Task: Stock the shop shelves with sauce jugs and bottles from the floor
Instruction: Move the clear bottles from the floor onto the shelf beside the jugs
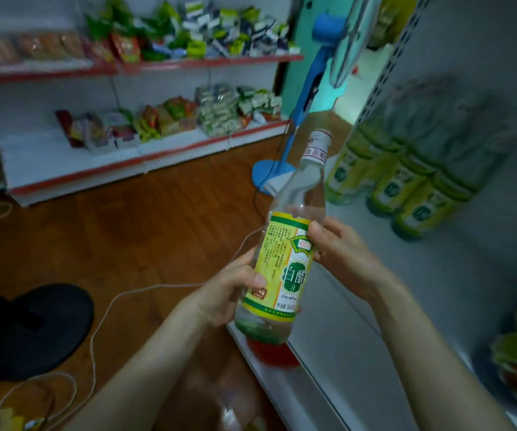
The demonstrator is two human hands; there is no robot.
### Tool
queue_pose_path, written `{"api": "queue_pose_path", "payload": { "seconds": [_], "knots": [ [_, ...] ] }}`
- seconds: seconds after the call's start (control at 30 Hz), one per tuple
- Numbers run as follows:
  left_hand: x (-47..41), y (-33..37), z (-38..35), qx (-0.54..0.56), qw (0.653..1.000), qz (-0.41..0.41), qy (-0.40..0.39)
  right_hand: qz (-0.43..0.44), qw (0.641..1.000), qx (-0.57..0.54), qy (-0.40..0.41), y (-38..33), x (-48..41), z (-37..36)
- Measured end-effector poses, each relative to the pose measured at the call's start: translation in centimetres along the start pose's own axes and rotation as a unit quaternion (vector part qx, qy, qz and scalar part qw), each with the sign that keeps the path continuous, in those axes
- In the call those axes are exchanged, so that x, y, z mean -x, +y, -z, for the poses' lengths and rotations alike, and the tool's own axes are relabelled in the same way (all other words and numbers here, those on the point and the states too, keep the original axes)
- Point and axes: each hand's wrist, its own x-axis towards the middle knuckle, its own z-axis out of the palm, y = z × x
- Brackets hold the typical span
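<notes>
– Bottle [285, 244], clear with a yellow-green label: where do we have it?
– Centre of the frame, tilted, over the shelf [359, 321] edge. Our left hand [229, 293] grips its lower half, our right hand [341, 253] grips the upper label.
– And at right?
– Blurred shelf bottles [406, 188], standing on that shelf.

The clear glass bottle [283, 247] with a yellow-and-green label and white cap is sealed, neck tilted up and rightward, over the front edge of the white metal shelf [422, 293]; blurred bottles [406, 188] with like labels stand clustered farther back on it.
</notes>
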Motion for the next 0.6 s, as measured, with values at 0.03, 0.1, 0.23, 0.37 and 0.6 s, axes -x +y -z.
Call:
{"api": "queue_pose_path", "payload": {
  "seconds": [0.03, 0.1, 0.23, 0.37, 0.6],
  "knots": [
    [-1.1, 0.6, -0.7, 0.006, 1.000, 0.002, -0.029, 0.012, 1.000, 0.005, 0.015, -0.8, 0.0, 0.8],
    [-3.2, 1.6, -2.0, 0.007, 0.998, 0.007, -0.062, 0.035, 0.997, 0.021, 0.062, -2.1, 0.1, 2.5],
    [-7.1, 2.9, -3.5, -0.057, 0.998, 0.003, -0.039, 0.052, 0.990, 0.001, 0.130, -3.8, 0.6, 5.7],
    [-10.2, 4.0, -4.0, -0.147, 0.989, -0.018, 0.016, 0.065, 0.981, -0.055, 0.177, -4.3, 1.1, 8.0],
    [-14.4, 3.9, -3.1, -0.294, 0.955, -0.039, 0.027, 0.088, 0.949, 0.017, 0.302, -4.7, 1.4, 9.4]
  ]
}}
